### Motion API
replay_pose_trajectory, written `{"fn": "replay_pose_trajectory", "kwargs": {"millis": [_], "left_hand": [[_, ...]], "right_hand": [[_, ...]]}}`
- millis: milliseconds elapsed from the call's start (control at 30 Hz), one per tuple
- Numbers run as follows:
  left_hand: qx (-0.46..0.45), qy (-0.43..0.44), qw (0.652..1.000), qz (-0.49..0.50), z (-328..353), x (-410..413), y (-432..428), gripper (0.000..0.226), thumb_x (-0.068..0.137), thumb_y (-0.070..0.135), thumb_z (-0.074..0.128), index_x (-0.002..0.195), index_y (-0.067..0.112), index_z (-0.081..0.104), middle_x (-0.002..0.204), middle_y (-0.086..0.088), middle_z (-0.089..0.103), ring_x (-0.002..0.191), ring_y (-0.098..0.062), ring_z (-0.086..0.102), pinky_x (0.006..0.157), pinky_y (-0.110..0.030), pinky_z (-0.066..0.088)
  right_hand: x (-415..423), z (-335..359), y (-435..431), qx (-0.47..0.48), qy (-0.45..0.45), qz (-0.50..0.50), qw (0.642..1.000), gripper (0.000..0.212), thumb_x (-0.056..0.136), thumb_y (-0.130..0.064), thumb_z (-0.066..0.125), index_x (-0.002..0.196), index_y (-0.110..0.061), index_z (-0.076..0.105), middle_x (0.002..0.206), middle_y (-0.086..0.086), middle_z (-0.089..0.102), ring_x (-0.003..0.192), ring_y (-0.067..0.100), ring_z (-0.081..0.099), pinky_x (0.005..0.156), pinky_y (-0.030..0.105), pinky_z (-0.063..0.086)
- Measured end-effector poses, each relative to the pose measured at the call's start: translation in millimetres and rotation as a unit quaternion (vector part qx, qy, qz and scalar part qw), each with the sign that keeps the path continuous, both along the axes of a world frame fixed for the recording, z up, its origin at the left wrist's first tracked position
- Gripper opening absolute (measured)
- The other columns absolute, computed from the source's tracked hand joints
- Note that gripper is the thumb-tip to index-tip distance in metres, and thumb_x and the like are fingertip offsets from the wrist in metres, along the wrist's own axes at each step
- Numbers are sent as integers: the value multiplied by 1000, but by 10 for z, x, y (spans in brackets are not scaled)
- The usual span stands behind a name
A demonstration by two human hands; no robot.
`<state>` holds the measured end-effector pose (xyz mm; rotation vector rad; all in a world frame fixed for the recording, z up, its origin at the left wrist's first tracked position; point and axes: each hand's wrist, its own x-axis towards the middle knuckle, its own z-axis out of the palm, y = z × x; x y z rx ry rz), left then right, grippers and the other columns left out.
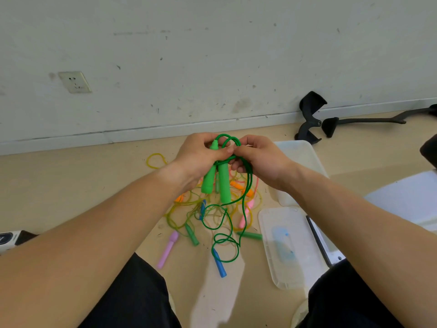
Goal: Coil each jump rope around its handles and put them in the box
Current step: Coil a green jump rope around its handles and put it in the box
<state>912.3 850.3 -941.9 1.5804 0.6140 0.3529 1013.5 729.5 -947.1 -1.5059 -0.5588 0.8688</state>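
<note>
Two bright green plastic jump-rope handles (224, 183) sit side by side in my left hand (201, 155), its fingers curled round their tops. My right hand (262, 159) pinches the thin green cord (230, 138) looped above them, and the slack dangles over tangled coloured ropes (186, 210) on the floor. The clear plastic box (305, 152) lies just beyond my right wrist.

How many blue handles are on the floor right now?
2. One blue handle lies nearest the person; the other sits in the pile, partly covered by cords. More may be hidden underneath.
</note>
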Motion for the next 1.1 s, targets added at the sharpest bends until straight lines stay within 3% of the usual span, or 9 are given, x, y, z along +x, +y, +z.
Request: {"fn": "replay_pose_trajectory", "kwargs": {"millis": [200, 333, 400, 567, 767, 867, 967, 1033, 1100], "left_hand": [[30, 27, 999, -2, 9, 58, -38, 22, 79, -6, 73, 97, 7, 73, 86, -8, 70, 76, -23, 65, 69, -34, 56], [76, 59, 995, -41, -29, 46, 4, 21, 80, 2, 77, 99, 9, 76, 96, -11, 76, 93, -27, 72, 92, -43, 57], [88, 60, 992, -68, -53, 42, 8, 20, 83, 7, 77, 103, 11, 75, 99, -10, 76, 99, -27, 71, 95, -44, 55], [95, 43, 993, -55, -54, 49, 9, 23, 80, 7, 80, 102, 13, 75, 100, -11, 75, 98, -29, 70, 93, -43, 56], [124, 90, 986, -65, -79, 74, 30, 14, 88, 6, 72, 102, 7, 73, 97, -13, 74, 80, -15, 66, 85, -34, 56], [120, 98, 986, -53, -67, 98, 21, 9, 90, 8, 70, 97, 11, 73, 89, -6, 72, 77, -14, 65, 80, -30, 54], [68, 102, 990, -63, -60, 97, 31, 10, 91, 3, 66, 91, 10, 73, 80, -2, 70, 74, -15, 63, 74, -29, 52], [-40, 83, 992, -87, -43, 84, 44, 20, 94, -4, 57, 83, 8, 69, 72, 0, 67, 70, -15, 61, 70, -28, 51], [-147, 55, 983, -94, 3, 63, 60, 23, 97, -8, 49, 84, 4, 64, 74, -3, 63, 66, -13, 62, 68, -26, 52]], "right_hand": [[17, 38, -31, -33, -27, -20, 999, 11, 91, 4, 62, 98, -4, 60, 78, 17, 68, 62, 20, 66, 57, 27, 53], [68, 59, -65, -58, -53, -25, 997, 13, 92, 1, 63, 104, -2, 62, 80, 15, 69, 61, 15, 66, 61, 27, 54], [91, 72, -82, -66, -59, -25, 996, 14, 92, 0, 64, 105, -1, 63, 79, 14, 69, 61, 14, 66, 62, 26, 56], [114, 86, -97, -78, -76, -28, 994, 12, 92, -1, 65, 103, -2, 61, 77, 15, 70, 63, 17, 68, 66, 29, 57], [99, 109, -98, -109, -152, -16, 982, 12, 95, -3, 63, 106, -3, 60, 85, 18, 74, 69, 18, 69, 76, 38, 59], [104, 86, -102, -103, -181, -22, 978, 16, 94, -3, 61, 102, -13, 53, 69, 3, 71, 65, 16, 67, 70, 38, 57], [103, 61, -103, -107, -244, -5, 964, 20, 91, -3, 59, 88, -21, 51, 67, 11, 67, 62, 19, 59, 66, 42, 50], [94, 61, -106, -106, -273, -5, 956, 21, 88, -2, 57, 82, -22, 57, 76, 21, 69, 65, 22, 60, 71, 49, 53], [78, 56, -104, -97, -291, -15, 952, 25, 88, -2, 55, 81, -25, 62, 74, 15, 71, 65, 20, 62, 71, 47, 54]]}}
